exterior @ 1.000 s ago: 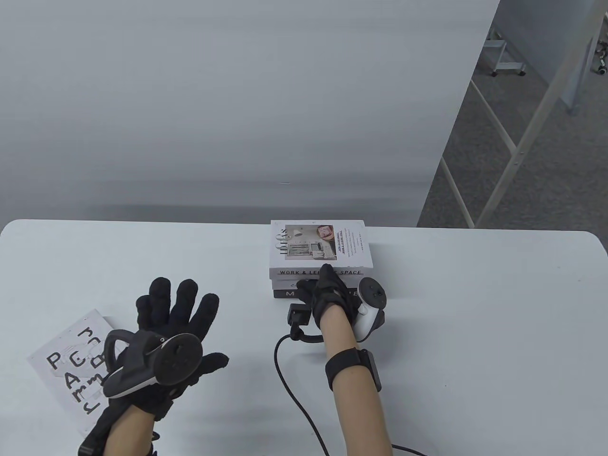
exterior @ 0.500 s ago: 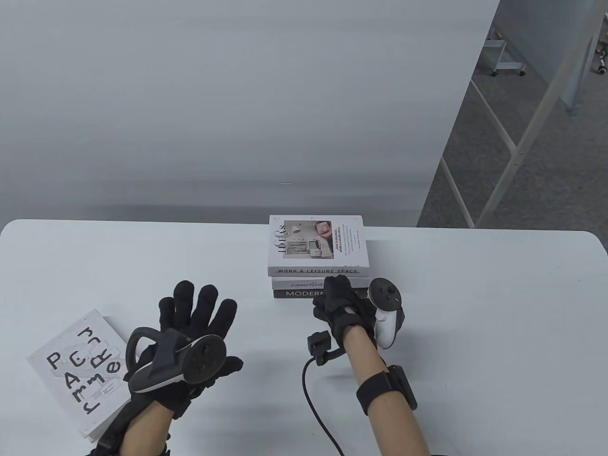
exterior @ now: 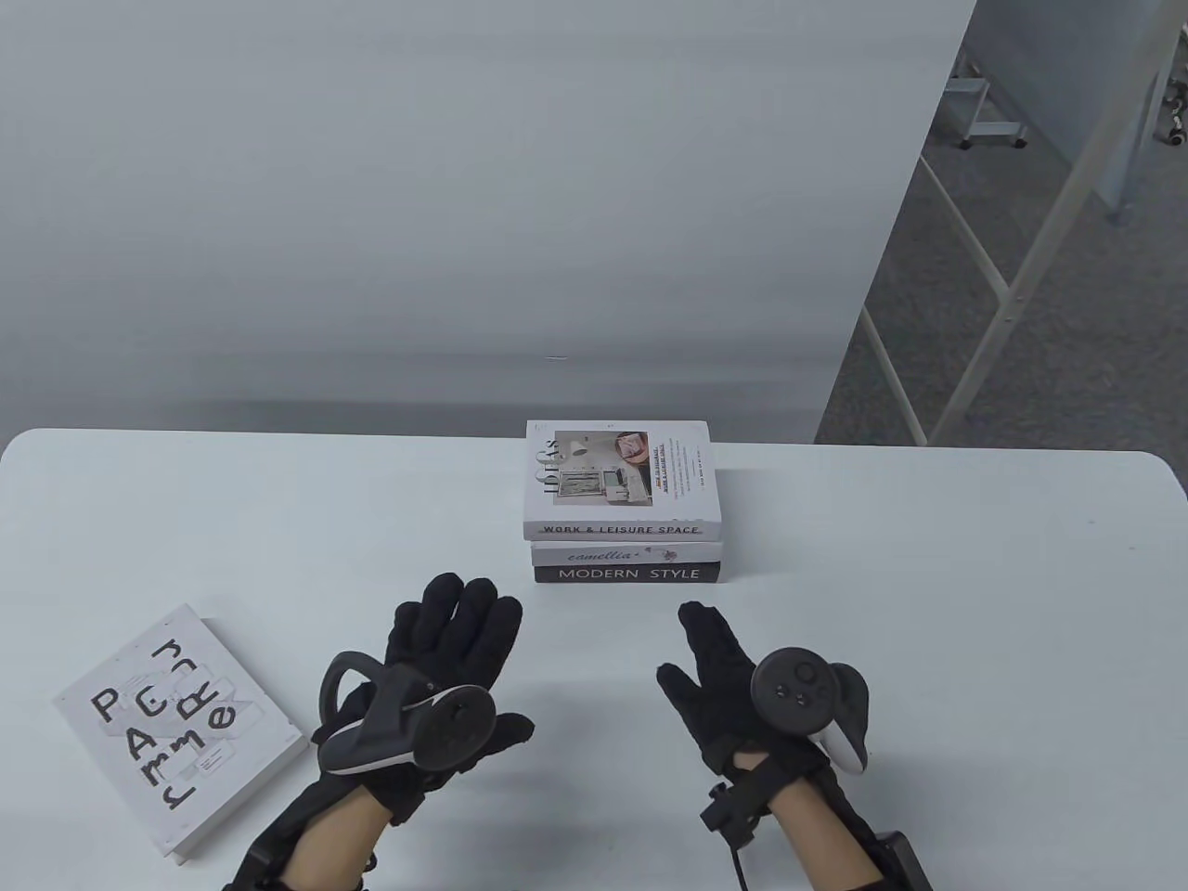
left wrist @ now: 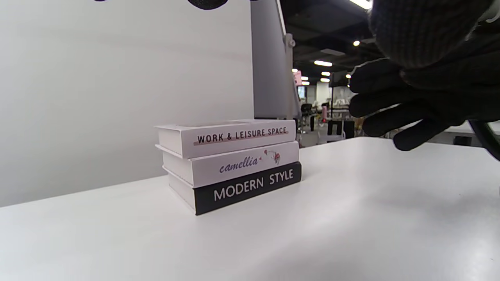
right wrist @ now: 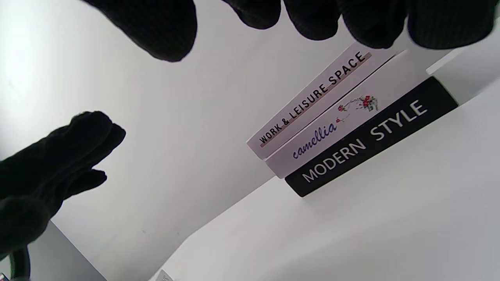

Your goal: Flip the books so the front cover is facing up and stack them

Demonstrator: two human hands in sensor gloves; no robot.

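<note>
A stack of three books (exterior: 624,506) stands at the table's middle back, front cover up: white "Work & Leisure Space" (left wrist: 230,136) on top, white "camellia" (left wrist: 234,164) under it, black "Modern Style" (left wrist: 242,187) at the bottom. The stack also shows in the right wrist view (right wrist: 351,125). A fourth white book (exterior: 176,719) with large black letters lies flat at the front left. My left hand (exterior: 445,650) is open and empty between that book and the stack. My right hand (exterior: 710,668) is open and empty in front of the stack, touching nothing.
The white table (exterior: 928,575) ends at a grey wall (exterior: 464,232) behind the stack. A black cable (exterior: 742,863) hangs from my right wrist at the front edge. Metal frame legs (exterior: 1012,278) and carpet floor lie beyond the table's right back.
My right hand has let go of the stack's spines and drawn back toward the front right, opening. My left hand has moved right, off the lettered book, toward the middle.
</note>
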